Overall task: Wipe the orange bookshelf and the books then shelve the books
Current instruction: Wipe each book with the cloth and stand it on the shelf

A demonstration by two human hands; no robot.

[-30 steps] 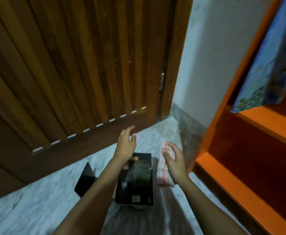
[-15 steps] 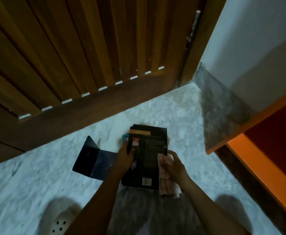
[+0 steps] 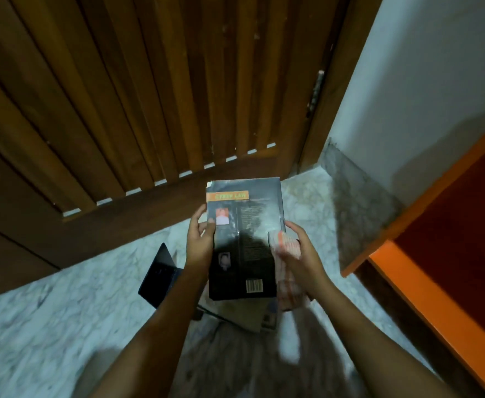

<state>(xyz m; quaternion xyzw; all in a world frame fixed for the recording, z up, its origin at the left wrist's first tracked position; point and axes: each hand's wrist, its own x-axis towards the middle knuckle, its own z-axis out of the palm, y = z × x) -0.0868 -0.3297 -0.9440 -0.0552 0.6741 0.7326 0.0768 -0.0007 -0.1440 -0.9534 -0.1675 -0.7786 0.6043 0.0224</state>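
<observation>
A black book with an orange title band and a barcode is held up above the floor, back cover facing me. My left hand grips its left edge. My right hand holds an orange-and-white checked cloth pressed against the book's right edge. Under the book, more books lie stacked on the floor. The orange bookshelf stands at the right, its lowest board and dark red inside showing.
A dark blue book lies open on the marbled floor to the left of the stack. A wooden slatted door fills the far side. A white wall with a grey skirting meets the shelf.
My left hand reached down and took the black book; both hands have since lifted it off the stack toward me. My view tilted down away from the shelf.
</observation>
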